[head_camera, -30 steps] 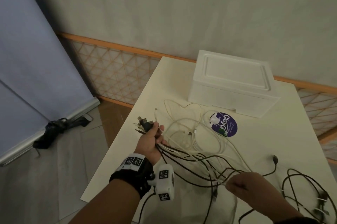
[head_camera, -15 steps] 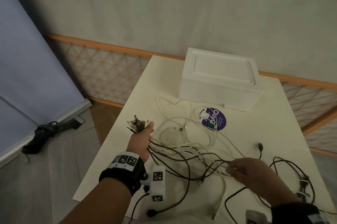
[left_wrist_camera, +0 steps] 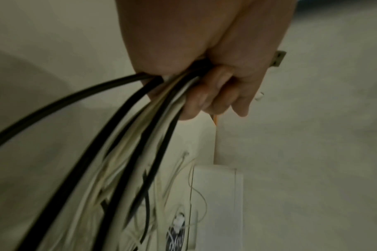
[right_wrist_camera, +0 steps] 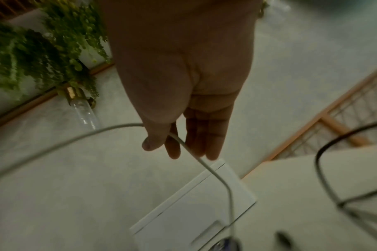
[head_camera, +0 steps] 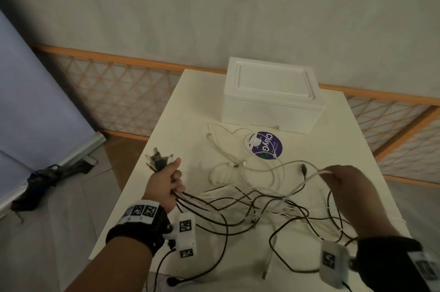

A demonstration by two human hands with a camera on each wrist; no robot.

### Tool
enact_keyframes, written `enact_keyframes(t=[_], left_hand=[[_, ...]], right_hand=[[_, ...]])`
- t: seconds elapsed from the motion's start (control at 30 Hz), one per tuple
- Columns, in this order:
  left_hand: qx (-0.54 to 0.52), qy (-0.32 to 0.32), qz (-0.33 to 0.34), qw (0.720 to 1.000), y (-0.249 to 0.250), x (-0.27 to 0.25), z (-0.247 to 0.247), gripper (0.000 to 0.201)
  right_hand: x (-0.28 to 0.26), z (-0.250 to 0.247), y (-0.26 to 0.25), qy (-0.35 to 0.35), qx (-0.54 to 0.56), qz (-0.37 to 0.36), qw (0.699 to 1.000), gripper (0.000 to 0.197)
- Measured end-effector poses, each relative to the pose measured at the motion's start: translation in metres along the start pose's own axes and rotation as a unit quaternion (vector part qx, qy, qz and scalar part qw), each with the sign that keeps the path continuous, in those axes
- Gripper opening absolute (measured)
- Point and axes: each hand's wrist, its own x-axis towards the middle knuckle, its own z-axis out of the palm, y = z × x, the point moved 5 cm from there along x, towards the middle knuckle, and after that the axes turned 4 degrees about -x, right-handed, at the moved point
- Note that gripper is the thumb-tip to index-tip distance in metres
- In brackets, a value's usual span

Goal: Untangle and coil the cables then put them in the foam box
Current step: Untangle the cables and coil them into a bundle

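A white foam box (head_camera: pixel 271 103) with its lid on stands at the far side of the table (head_camera: pixel 195 106). My left hand (head_camera: pixel 175 176) grips a bundle of black and white cables (head_camera: pixel 238 203), and their plugs (head_camera: pixel 158 159) stick out above my fist. The left wrist view shows my left hand (left_wrist_camera: pixel 207 88) with its fingers curled round the bundle (left_wrist_camera: pixel 144 122). My right hand (head_camera: pixel 333 174) is raised over the table's right side and pinches one white cable (head_camera: pixel 307 178). Seen from the right wrist, my right hand (right_wrist_camera: pixel 161 144) pinches that cable (right_wrist_camera: pixel 204 163) between thumb and fingers, above the foam box (right_wrist_camera: pixel 194 212).
A round purple sticker (head_camera: pixel 267 145) lies in front of the box, with loose white cables (head_camera: pixel 226 149) around it. A black cable (head_camera: pixel 333 215) loops at the right near edge. An orange lattice fence (head_camera: pixel 123 94) runs behind the table. A hanging plant (right_wrist_camera: pixel 33 51) shows in the right wrist view.
My right hand has risen and moved right, drawing a white cable up out of the tangle. My left hand keeps its grip on the bundle of plug ends.
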Motion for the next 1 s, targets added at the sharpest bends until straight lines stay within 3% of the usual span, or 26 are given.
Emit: enact_keyframes(t=[0.17,0.27,0.33,0.43,0.47,0.53,0.6,0.67,0.73,0.8,0.93,1.0], left_hand=[[0.161,-0.14,-0.03,0.977,-0.023,-0.034,0.053,0.011],[0.187,-0.199,-0.033,0.961,-0.041,-0.051,0.08,0.023],[0.125,-0.198,-0.057,0.971,-0.046,-0.053,0.088,0.035],[0.086,-0.134,-0.088,0.983,-0.045,-0.042,0.083,0.018],[0.092,-0.119,-0.082,0.985,-0.043,-0.039,0.08,0.017],[0.1,-0.127,-0.063,0.985,-0.039,-0.038,0.078,0.016],[0.105,-0.168,-0.051,0.979,-0.038,-0.04,0.079,0.027],[0.101,-0.231,-0.046,0.967,-0.035,-0.046,0.085,0.033],[0.091,-0.285,-0.047,0.953,-0.032,-0.049,0.09,0.034],[0.078,-0.314,-0.049,0.945,-0.029,-0.05,0.094,0.032],[0.059,-0.258,-0.043,0.963,-0.025,-0.038,0.092,0.037],[0.074,-0.218,-0.053,0.972,-0.03,-0.028,0.09,0.035]], right_hand=[[-0.014,0.029,-0.097,-0.057,0.17,-0.152,0.972,0.01],[-0.019,0.042,-0.142,-0.099,0.223,-0.238,0.94,0.015],[-0.021,0.051,-0.16,-0.151,0.237,-0.281,0.918,0.027],[-0.028,0.055,-0.175,-0.21,0.21,-0.337,0.894,0.019],[-0.028,0.056,-0.173,-0.221,0.207,-0.319,0.898,0.021],[-0.016,0.058,-0.159,-0.199,0.202,-0.211,0.935,0.042],[0.003,0.063,-0.134,-0.156,0.118,-0.104,0.975,0.058],[0.014,0.077,-0.115,-0.206,0.025,-0.058,0.977,0.068],[0.019,0.101,-0.104,-0.29,-0.03,-0.065,0.955,0.053],[0.023,0.11,-0.102,-0.302,-0.028,-0.079,0.949,0.023],[0.046,0.08,-0.108,-0.149,0.087,-0.075,0.982,0.022],[0.054,0.056,-0.12,-0.083,0.138,-0.095,0.982,0.023]])
